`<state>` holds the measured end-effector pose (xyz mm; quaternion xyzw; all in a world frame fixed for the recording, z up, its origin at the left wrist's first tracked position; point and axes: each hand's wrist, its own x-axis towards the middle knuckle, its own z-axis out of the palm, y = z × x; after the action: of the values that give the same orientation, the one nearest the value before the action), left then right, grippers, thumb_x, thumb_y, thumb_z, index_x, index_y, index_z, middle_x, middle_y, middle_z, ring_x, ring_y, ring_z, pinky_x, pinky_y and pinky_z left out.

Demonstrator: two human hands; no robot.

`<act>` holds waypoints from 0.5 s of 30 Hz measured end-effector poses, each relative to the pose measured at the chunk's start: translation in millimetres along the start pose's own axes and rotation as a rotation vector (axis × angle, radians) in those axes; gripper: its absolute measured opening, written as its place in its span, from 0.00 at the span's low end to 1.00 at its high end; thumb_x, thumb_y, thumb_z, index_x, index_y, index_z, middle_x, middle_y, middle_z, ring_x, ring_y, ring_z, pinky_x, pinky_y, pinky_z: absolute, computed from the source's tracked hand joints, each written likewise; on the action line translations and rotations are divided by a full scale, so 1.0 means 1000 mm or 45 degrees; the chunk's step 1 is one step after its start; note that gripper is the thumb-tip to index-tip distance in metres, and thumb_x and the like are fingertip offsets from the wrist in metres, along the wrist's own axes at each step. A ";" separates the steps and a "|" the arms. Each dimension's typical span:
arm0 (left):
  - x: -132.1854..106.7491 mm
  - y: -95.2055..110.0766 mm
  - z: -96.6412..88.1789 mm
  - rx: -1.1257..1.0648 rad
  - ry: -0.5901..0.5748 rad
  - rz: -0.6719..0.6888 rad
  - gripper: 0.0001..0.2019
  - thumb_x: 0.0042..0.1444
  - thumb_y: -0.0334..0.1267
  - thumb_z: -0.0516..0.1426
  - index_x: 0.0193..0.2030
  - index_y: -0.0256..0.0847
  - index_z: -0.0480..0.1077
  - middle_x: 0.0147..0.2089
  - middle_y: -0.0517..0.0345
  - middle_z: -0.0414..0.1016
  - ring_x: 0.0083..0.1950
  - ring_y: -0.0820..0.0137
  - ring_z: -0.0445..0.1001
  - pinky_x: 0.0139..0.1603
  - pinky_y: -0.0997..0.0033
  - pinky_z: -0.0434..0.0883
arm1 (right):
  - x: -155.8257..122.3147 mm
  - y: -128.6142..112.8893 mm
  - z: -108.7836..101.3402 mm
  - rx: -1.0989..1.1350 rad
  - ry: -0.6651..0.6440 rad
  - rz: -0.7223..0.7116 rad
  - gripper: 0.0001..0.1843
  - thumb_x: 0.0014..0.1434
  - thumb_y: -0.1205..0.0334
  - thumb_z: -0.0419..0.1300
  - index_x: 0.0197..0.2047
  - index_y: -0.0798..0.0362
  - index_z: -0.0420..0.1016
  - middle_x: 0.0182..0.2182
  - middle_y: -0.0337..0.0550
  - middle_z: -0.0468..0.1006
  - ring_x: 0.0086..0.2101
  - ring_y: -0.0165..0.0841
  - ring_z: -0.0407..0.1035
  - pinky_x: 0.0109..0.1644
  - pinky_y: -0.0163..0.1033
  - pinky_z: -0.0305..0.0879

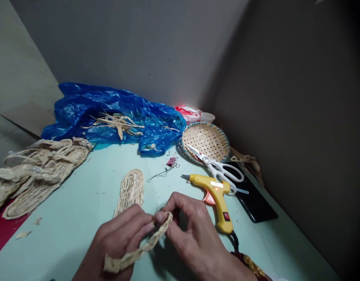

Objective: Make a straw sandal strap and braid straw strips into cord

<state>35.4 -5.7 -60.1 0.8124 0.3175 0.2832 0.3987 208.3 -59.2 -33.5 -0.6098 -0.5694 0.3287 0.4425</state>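
Observation:
A pale braided straw strip (149,245) curves between my hands, its loose end lying over the left one. My left hand (118,238) is closed on it near the bend. The thumb and fingers of my right hand (191,230) pinch the strip at its upper end. Just beyond the left hand lies an oval woven sole (131,189), its near end hidden behind my knuckles. To the right of my right hand rests a yellow glue gun (216,191) with an orange trigger and a lit red switch.
White-handled scissors (217,167) lean on a round bamboo basket (207,138), beside a black phone (256,197). Woven sandals (45,168) are piled at left. A blue plastic bag (115,95) holding dried straw strands (118,123) lies by the wall. Thread and a pink scrap (171,161) lie mid-table.

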 end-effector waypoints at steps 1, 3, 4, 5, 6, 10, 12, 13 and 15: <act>0.002 -0.002 -0.003 -0.044 -0.056 -0.019 0.11 0.62 0.41 0.51 0.33 0.47 0.73 0.30 0.58 0.73 0.30 0.68 0.73 0.31 0.72 0.68 | 0.000 0.000 0.000 -0.003 0.002 -0.006 0.09 0.58 0.63 0.58 0.26 0.53 0.67 0.22 0.35 0.68 0.24 0.27 0.62 0.29 0.33 0.55; 0.006 -0.004 -0.007 -0.108 -0.162 -0.155 0.13 0.62 0.44 0.53 0.31 0.46 0.75 0.31 0.56 0.76 0.32 0.66 0.75 0.31 0.72 0.69 | 0.001 0.001 0.001 -0.012 0.000 -0.028 0.10 0.58 0.62 0.58 0.26 0.53 0.67 0.22 0.36 0.69 0.24 0.28 0.62 0.29 0.33 0.56; 0.007 -0.004 -0.009 -0.131 -0.186 -0.245 0.14 0.62 0.46 0.53 0.30 0.46 0.76 0.31 0.55 0.77 0.33 0.65 0.76 0.31 0.72 0.70 | 0.001 0.001 0.001 -0.019 0.000 -0.046 0.10 0.59 0.61 0.58 0.26 0.53 0.67 0.22 0.36 0.69 0.24 0.28 0.63 0.30 0.34 0.56; 0.008 -0.003 -0.009 -0.148 -0.186 -0.321 0.17 0.62 0.48 0.53 0.29 0.46 0.77 0.31 0.55 0.77 0.33 0.65 0.76 0.31 0.71 0.70 | 0.000 0.001 0.001 -0.026 -0.004 -0.071 0.11 0.59 0.61 0.58 0.26 0.53 0.68 0.22 0.37 0.70 0.25 0.28 0.63 0.30 0.34 0.56; 0.008 -0.001 -0.009 -0.156 -0.161 -0.366 0.18 0.62 0.49 0.53 0.28 0.46 0.78 0.30 0.55 0.77 0.33 0.65 0.76 0.32 0.71 0.70 | 0.000 0.001 0.000 -0.032 -0.009 -0.102 0.11 0.60 0.60 0.57 0.26 0.54 0.68 0.23 0.38 0.70 0.25 0.29 0.64 0.31 0.35 0.56; 0.006 0.010 -0.010 -0.120 -0.071 -0.254 0.18 0.62 0.47 0.53 0.25 0.46 0.78 0.24 0.59 0.72 0.28 0.68 0.72 0.30 0.70 0.67 | -0.002 -0.001 0.000 -0.029 -0.039 -0.223 0.11 0.61 0.61 0.56 0.28 0.54 0.67 0.24 0.38 0.70 0.27 0.29 0.64 0.32 0.35 0.58; 0.004 0.012 -0.011 -0.083 -0.039 -0.163 0.17 0.62 0.46 0.53 0.26 0.47 0.78 0.23 0.59 0.71 0.26 0.68 0.71 0.29 0.70 0.65 | -0.003 -0.002 0.000 -0.007 -0.055 -0.260 0.10 0.61 0.62 0.56 0.28 0.53 0.66 0.24 0.38 0.70 0.27 0.29 0.64 0.33 0.35 0.59; 0.003 0.013 -0.011 -0.061 -0.028 -0.131 0.17 0.62 0.45 0.53 0.26 0.47 0.78 0.23 0.60 0.71 0.26 0.69 0.70 0.28 0.69 0.64 | -0.003 -0.003 0.000 -0.002 -0.059 -0.273 0.10 0.61 0.62 0.56 0.28 0.53 0.67 0.25 0.38 0.70 0.28 0.29 0.65 0.34 0.35 0.59; 0.002 0.012 -0.011 -0.031 -0.004 -0.094 0.17 0.63 0.44 0.52 0.27 0.47 0.78 0.22 0.60 0.70 0.25 0.69 0.70 0.28 0.69 0.64 | -0.002 -0.005 -0.001 -0.008 -0.062 -0.287 0.09 0.62 0.62 0.56 0.29 0.53 0.68 0.25 0.38 0.71 0.28 0.29 0.66 0.35 0.35 0.60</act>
<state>32.1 -5.2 -44.2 0.7957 0.3432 0.2710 0.4192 207.0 -62.0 -29.0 -0.5352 -0.6461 0.2898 0.4606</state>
